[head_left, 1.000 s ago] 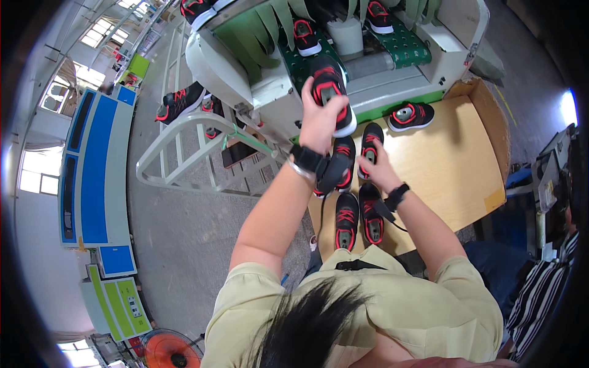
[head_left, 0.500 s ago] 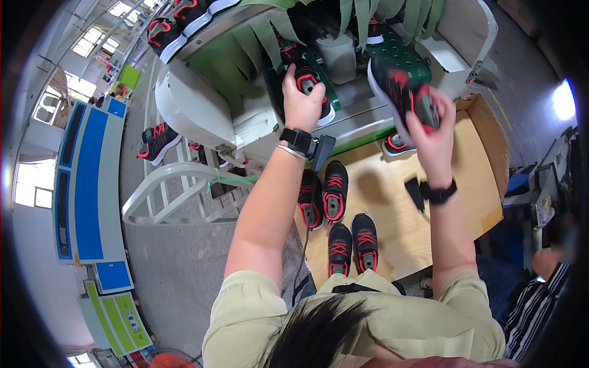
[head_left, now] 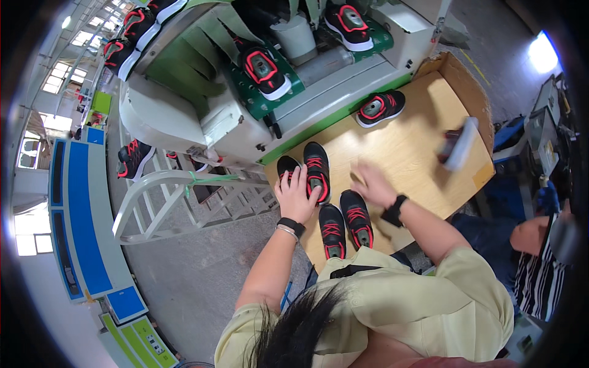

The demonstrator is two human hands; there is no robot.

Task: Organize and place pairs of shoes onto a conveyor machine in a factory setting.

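My left hand [head_left: 297, 195] lies with spread fingers over a black sneaker [head_left: 286, 164] on the wooden board, its thumb by the heel of a second black sneaker with red laces [head_left: 316, 161]. My right hand [head_left: 375, 185], smeared by motion, is above the board beside another pair, a left sneaker [head_left: 332, 230] and a right sneaker [head_left: 356, 214]. Whether it holds anything is unclear. Farther right, a sneaker [head_left: 459, 146] is blurred, its pale sole turned sideways, with no hand on it. One more sneaker [head_left: 381, 109] rests at the board's far edge.
Beyond the board [head_left: 417, 184], a machine with hanging green strips carries a sneaker [head_left: 265, 72] and another sneaker [head_left: 350, 27] on green perforated plates. A white tubular rack [head_left: 153, 230] stands left. Cardboard [head_left: 472, 92] edges the board's right. A person in striped clothing [head_left: 532, 282] is at right.
Both hands have come back from the machine to the board. The left has let go of a sneaker, now on the plate. The right no longer holds its sneaker. The view has shifted.
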